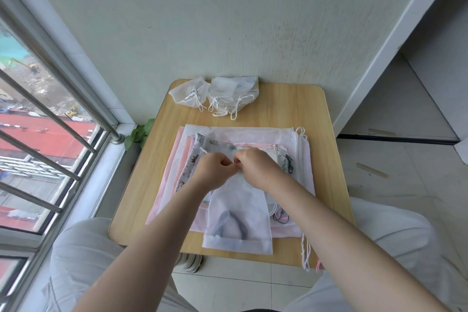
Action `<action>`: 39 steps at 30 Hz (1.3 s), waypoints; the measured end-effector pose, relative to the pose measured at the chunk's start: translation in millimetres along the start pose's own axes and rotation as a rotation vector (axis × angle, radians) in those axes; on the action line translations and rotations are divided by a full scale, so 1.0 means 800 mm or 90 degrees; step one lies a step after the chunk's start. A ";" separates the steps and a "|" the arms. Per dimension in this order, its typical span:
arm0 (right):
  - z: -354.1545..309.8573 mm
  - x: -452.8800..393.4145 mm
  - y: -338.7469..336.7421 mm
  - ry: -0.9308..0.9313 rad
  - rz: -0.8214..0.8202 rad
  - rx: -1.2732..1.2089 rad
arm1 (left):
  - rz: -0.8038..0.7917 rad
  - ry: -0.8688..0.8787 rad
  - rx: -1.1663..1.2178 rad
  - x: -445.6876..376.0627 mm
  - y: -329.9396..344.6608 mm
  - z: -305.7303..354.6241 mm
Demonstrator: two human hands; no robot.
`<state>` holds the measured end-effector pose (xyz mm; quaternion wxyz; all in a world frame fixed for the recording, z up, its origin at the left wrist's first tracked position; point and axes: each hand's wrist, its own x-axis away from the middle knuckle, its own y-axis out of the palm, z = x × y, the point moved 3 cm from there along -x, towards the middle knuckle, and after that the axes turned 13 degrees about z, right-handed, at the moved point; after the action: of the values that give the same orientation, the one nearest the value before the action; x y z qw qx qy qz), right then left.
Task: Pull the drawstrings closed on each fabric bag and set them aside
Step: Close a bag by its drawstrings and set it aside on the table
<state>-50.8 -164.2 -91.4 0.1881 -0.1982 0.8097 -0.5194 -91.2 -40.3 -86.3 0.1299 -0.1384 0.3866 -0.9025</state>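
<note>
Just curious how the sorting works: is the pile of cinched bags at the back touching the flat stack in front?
Apart. The head view shows bare table between the cinched bags and the flat stack.

We see a small worktop (291, 109) of light wood grain with rounded corners, pushed against the wall. At its far edge lies a group of white bags (215, 95) already drawn closed, bunched together, with their white cords (222, 106) spread on the wood toward us. In the middle lies a flat stack of bags (253, 134), white and pink, one with a small printed pattern (188, 167) showing on its left side. The stack covers most of the surface. On top of it rests one white translucent bag (238, 223), which reaches to the near edge. At the near right corner, some white cords (305, 253) hang over the edge.
</note>
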 end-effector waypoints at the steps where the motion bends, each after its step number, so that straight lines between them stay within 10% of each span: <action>1: 0.001 -0.002 -0.002 0.020 -0.014 -0.027 | 0.012 0.023 -0.017 0.001 0.001 -0.001; 11: 0.023 -0.006 0.002 0.463 -0.237 -0.581 | 0.266 0.178 -0.038 0.008 0.002 -0.015; 16: 0.026 0.000 0.005 0.559 -0.340 -0.689 | 0.173 0.094 0.056 0.011 0.004 -0.013; 24: 0.027 0.000 0.004 0.516 -0.353 -0.692 | 0.042 -0.001 0.213 0.016 0.011 -0.014; 39: 0.037 -0.001 0.005 0.417 -0.375 -0.673 | 0.030 0.075 0.048 0.006 0.008 -0.010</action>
<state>-35.7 -185.4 -106.3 -0.3374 -0.3082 0.8818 -0.1170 -97.8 -40.9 -96.1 0.1333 -0.0707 0.3627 -0.9196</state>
